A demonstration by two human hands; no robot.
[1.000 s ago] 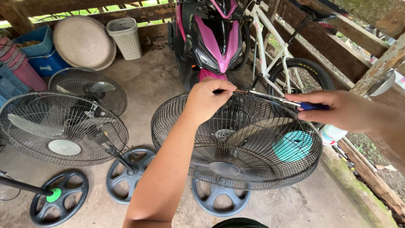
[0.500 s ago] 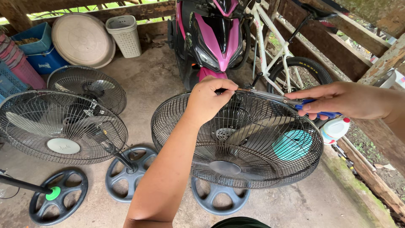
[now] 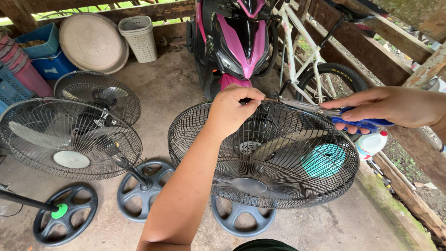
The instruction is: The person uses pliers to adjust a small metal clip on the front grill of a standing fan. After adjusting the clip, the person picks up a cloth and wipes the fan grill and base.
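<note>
While the fan grille [image 3: 265, 155], standing on the floor, is pinched at its top rim by the left hand [image 3: 232, 109], blue-handled scissors [image 3: 325, 114] are gripped by the right hand [image 3: 390, 107]; cutting step judged underway, steady blade alignment needed.

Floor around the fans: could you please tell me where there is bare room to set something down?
Bare concrete lies between the white basket, the scooter and the leaning fan grille. Another patch lies bottom right beside the held fan. Bottom left is crowded with round fan bases.
</note>
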